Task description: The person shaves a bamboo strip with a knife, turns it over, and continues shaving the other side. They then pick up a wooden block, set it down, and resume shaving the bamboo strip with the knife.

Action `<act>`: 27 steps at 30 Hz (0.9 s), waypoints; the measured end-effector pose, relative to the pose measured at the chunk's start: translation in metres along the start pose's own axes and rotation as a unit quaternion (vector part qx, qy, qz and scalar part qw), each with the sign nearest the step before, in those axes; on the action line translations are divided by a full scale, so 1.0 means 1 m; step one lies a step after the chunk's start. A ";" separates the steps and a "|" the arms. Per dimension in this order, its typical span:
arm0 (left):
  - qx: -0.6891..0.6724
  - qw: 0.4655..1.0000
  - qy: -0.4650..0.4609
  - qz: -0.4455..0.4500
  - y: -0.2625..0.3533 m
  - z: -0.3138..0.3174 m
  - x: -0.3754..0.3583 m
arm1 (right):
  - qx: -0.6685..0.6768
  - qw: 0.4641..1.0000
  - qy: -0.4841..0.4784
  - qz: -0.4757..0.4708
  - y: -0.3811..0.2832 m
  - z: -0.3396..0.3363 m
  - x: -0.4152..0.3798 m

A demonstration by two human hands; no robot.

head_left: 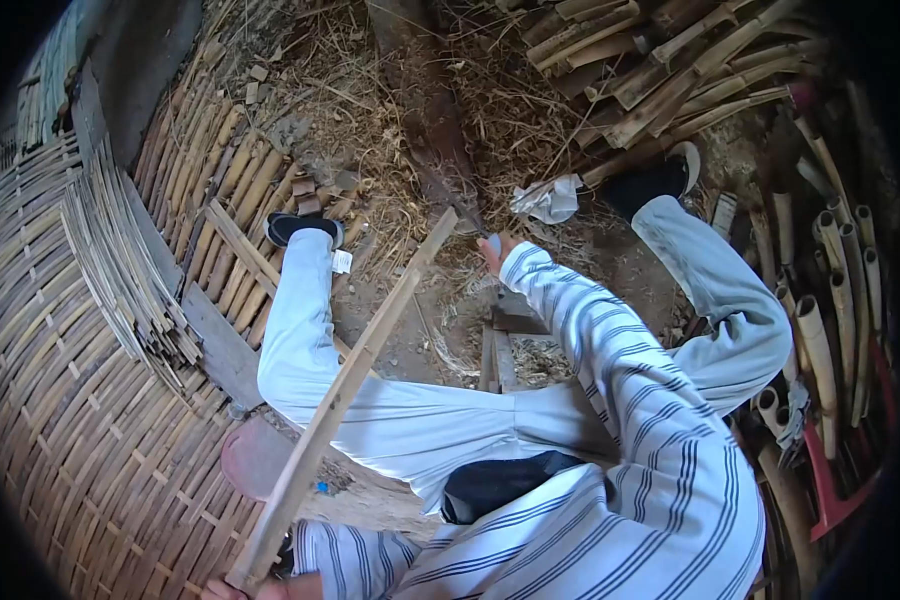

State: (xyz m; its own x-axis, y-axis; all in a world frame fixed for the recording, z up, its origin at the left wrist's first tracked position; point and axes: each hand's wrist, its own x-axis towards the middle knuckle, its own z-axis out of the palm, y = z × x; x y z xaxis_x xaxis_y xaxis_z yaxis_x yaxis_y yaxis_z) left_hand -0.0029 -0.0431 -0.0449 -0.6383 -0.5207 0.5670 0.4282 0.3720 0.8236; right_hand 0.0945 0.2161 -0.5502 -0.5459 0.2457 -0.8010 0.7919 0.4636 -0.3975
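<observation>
A long split bamboo strip (345,385) slants from the lower left up to the middle of the view. Around its near end, at the bottom edge, my left hand (270,588) is closed; part of that hand is cut off by the frame. My right hand (498,252) is closed near the strip's far end, just to its right. A thin dark shape runs up and left from those fingers, but what they grip is too small to make out. Beyond it, a dark brown wooden log (432,110) lies across the straw and shavings.
Woven bamboo matting (100,430) covers the left side, with a bundle of thin slats (135,270) on it. Split bamboo (620,70) is piled at upper right. Bamboo poles (818,350) and a red frame (828,490) stand at right. A crumpled white wrapper (548,200) lies between my feet.
</observation>
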 end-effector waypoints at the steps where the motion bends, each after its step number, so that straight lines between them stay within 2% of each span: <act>1: -0.005 1.000 -0.003 0.000 -0.001 -0.001 0.002 | 0.012 1.000 -0.019 -0.012 -0.006 -0.012 -0.008; 3: 0.000 1.000 0.001 0.000 0.001 -0.001 0.003 | -0.029 0.996 -0.076 -0.021 0.010 -0.018 -0.018; 6: 0.002 1.000 0.003 0.008 0.001 -0.001 0.005 | -0.069 0.997 -0.044 0.008 0.057 -0.006 -0.004; 8: 0.009 1.000 0.004 0.012 0.002 -0.003 0.007 | -0.084 0.994 -0.049 0.056 0.043 -0.038 -0.008; 9: 0.011 1.000 0.003 0.016 0.003 -0.004 0.007 | -0.116 0.992 -0.034 0.042 0.050 -0.039 -0.003; 12: 0.005 1.000 0.012 0.028 0.009 -0.010 0.010 | -0.101 0.995 0.002 -0.002 0.072 -0.031 0.017; 13: 0.002 0.999 0.015 0.035 0.010 -0.012 0.011 | -0.061 0.997 -0.035 0.022 0.082 -0.023 0.031; 16: -0.014 0.998 0.030 0.053 0.022 -0.021 0.013 | -0.101 0.994 0.003 0.052 0.062 -0.035 0.016; 17: -0.020 0.997 0.032 0.061 0.024 -0.024 0.013 | -0.074 0.996 -0.033 0.047 0.057 -0.045 0.008; 20: -0.047 0.994 0.051 0.087 0.041 -0.040 0.017 | -0.055 0.998 -0.001 0.039 0.046 -0.047 -0.006; 21: -0.056 0.992 0.060 0.097 0.047 -0.046 0.017 | -0.049 0.997 -0.033 0.046 0.048 -0.043 0.001; 24: -0.083 0.985 0.084 0.127 0.065 -0.065 0.020 | -0.067 0.997 -0.030 0.025 0.065 -0.025 0.026; 25: -0.092 0.983 0.090 0.134 0.071 -0.072 0.021 | -0.064 0.997 -0.028 0.013 0.051 -0.047 0.012; 27: -0.108 0.977 0.105 0.152 0.078 -0.083 0.020 | -0.149 0.987 0.054 0.000 0.034 -0.078 -0.002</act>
State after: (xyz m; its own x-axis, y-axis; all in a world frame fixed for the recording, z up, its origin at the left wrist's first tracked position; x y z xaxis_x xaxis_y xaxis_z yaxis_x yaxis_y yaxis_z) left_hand 0.0711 -0.0882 0.0322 -0.3257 -0.5655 0.7577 0.7165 0.3752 0.5881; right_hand 0.1012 0.2975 -0.5275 -0.5842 0.3283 -0.7422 0.6857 0.6889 -0.2351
